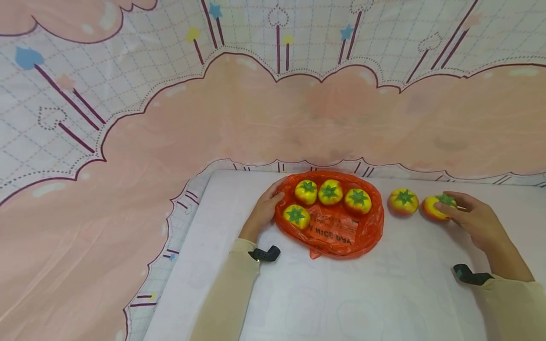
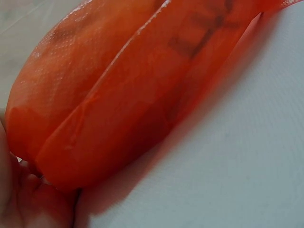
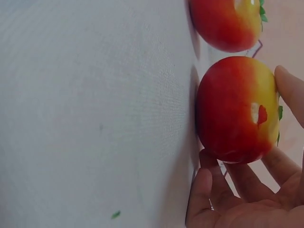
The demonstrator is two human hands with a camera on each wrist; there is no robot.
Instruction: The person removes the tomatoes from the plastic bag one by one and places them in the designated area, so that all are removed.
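Observation:
A red plastic bag (image 1: pixel 341 241) lies spread open on the table, dark print showing inside it. Several shiny red-and-yellow fruits with green star-shaped leaf caps, like tomatoes or persimmons, sit in the bag, one fruit (image 1: pixel 296 216) nearest its front left. My left hand (image 1: pixel 265 208) grips the bag's left rim; in the left wrist view the bag's side (image 2: pixel 109 118) hides most of the fingers. To the right of the bag, my right hand (image 1: pixel 475 218) holds another such fruit (image 3: pixel 232 109) between thumb and fingers, low at the tabletop.
One more loose fruit (image 1: pixel 403 202) stands between the bag and the held one. The white tabletop (image 1: pixel 341 298) reaches back to a patterned pink-and-white cloth (image 1: pixel 298 123) hanging behind and at the left. A tiny green scrap (image 3: pixel 116 215) lies on the table.

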